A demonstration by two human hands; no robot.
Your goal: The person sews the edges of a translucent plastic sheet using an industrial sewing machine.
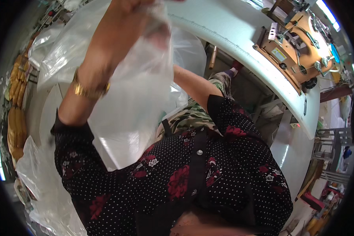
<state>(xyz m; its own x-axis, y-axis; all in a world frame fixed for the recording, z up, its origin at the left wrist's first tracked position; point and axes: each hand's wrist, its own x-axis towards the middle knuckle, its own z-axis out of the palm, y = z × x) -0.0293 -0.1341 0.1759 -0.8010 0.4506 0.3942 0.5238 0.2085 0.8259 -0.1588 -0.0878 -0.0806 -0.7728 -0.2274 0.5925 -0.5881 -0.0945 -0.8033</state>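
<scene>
A piece of clear plastic film (126,118) hangs in front of my body, its lower corner down by my shirt. Whether it is a bag or a single sheet, I cannot tell. My left hand (126,10), above a gold wristwatch (89,87), is raised at the upper edge of the picture. Its fingers close on the film's top, partly cut off and blurred. From the right, my forearm (192,83) passes behind the film. My right hand (158,37) shows only as a hazy shape through the plastic, so its grip is unclear.
A white worktable (232,19) with a ruler scale curves along the right, bearing a tan machine (289,51) with metal knobs. More clear plastic (63,59) is heaped at the left, beside yellow-brown rolls (17,126). A socket block (295,124) with a red light sits near the table's edge.
</scene>
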